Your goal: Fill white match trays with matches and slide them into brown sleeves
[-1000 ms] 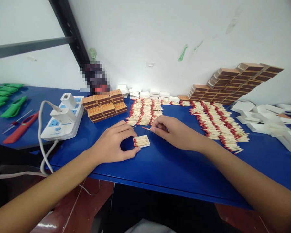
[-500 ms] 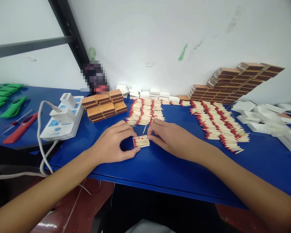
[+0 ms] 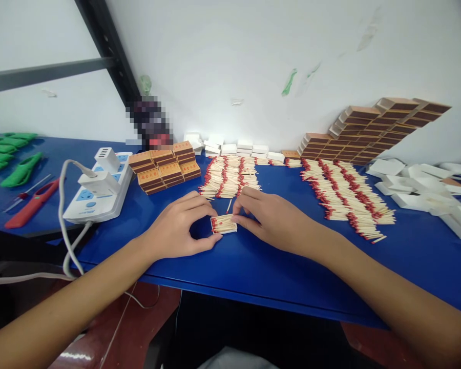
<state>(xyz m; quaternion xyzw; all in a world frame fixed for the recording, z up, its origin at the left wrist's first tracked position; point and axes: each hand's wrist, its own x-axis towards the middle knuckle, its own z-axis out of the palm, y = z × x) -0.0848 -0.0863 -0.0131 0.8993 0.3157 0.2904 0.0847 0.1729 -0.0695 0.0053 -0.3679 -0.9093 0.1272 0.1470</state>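
Observation:
My left hand grips the left end of a small white matchbox tray between thumb and fingers, low on the blue table. Matches lie lengthwise in the tray, their red heads mostly toward the left. At the right end of the tray, my right hand pinches the plain ends of matches; how many is hidden by the fingers. One loose match lies on the table just behind the tray. Farther back spreads a pile of matches in red-headed rows.
Stacked matchboxes stand back left, beside a white power strip with cables. White trays line the wall. Rightward are another match pile, a tall matchbox stack and heaped white trays. A red lighter lies far left.
My right fingers have moved slightly left and down onto the tray's right end. More matches now show across the tray's back side. My left hand stays in place.

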